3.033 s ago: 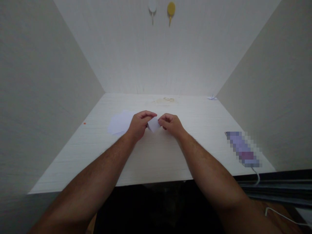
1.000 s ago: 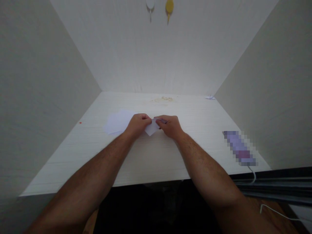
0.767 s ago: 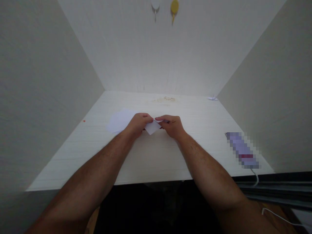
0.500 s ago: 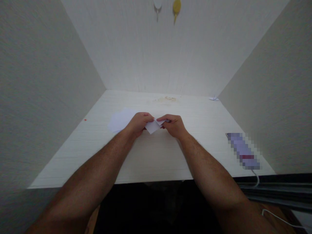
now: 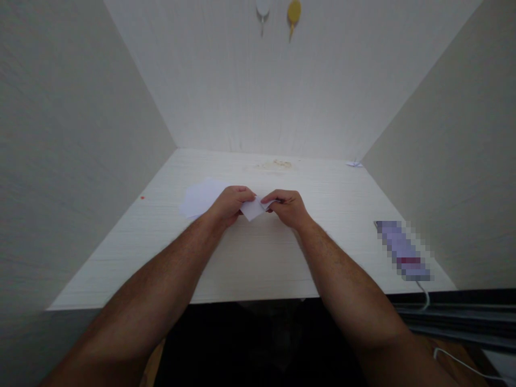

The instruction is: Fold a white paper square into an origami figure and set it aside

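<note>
A small folded sheet of white paper (image 5: 250,209) is held between my two hands above the white table. My left hand (image 5: 233,204) pinches its left side, with the thumb on top near the upper edge. On the other side, my right hand (image 5: 288,207) grips a folded flap, thumb and forefinger pressed together on it. One corner of the paper points down toward me. Parts of the paper are hidden under the fingers. Just behind my left wrist, several loose white sheets (image 5: 199,198) lie on the table.
On the right of the white table (image 5: 250,269) lies a blurred-out flat device (image 5: 403,250) with a white cable (image 5: 423,295). A small folded paper piece (image 5: 354,164) sits in the far right corner. White and yellow hooks (image 5: 294,12) hang on the back wall; walls stand on both sides.
My right fingertips have shifted very slightly on the folded flap. The hands and paper otherwise keep their place, and the camera view has moved a little.
</note>
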`<control>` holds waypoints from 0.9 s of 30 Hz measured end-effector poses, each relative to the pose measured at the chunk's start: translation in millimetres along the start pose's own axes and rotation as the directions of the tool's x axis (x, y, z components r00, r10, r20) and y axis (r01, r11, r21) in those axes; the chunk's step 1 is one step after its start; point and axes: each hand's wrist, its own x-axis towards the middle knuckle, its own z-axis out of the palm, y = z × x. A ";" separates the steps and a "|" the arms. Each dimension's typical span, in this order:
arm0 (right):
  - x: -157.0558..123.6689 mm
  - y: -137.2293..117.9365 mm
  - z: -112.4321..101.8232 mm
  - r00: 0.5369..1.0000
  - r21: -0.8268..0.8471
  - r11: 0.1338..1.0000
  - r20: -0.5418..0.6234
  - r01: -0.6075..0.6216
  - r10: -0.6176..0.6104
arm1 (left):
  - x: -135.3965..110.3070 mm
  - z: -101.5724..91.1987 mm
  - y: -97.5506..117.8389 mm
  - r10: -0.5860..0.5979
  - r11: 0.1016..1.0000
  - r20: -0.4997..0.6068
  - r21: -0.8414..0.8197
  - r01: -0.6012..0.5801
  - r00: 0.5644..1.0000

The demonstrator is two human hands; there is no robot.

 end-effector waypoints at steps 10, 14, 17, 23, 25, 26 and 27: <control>0.2 0.1 -3.1 1.000 -0.126 0.992 0.005 0.030 -0.029 | -3.2 -2.0 3.5 -0.002 1.000 0.049 0.023 0.001 0.999; 0.1 1.3 -2.9 0.999 -0.150 0.988 -0.009 0.040 -0.042 | -3.4 -2.3 3.2 0.007 0.997 0.065 0.080 -0.012 0.998; -0.4 2.0 -2.8 0.999 -0.147 0.988 -0.011 0.044 -0.046 | -2.1 -2.7 1.5 0.016 0.989 0.059 0.144 -0.024 0.998; -0.1 -2.4 -2.7 0.999 -0.052 0.998 0.014 -0.040 0.040 | 2.1 -6.6 -3.0 0.101 0.959 0.055 0.262 -0.112 0.993; 1.1 -4.4 -2.0 0.996 -0.006 0.996 -0.006 -0.091 0.091 | 2.4 -7.3 -3.8 0.121 0.945 0.071 0.296 -0.136 0.990; 1.6 -5.3 -1.6 0.992 0.000 0.993 -0.011 -0.122 0.122 | 2.2 -7.4 -3.8 0.128 0.939 0.076 0.312 -0.145 0.989; 2.0 -6.2 -1.4 0.988 -0.010 0.988 -0.010 -0.157 0.157 | 1.7 -7.3 -3.6 0.136 0.930 0.078 0.333 -0.154 0.988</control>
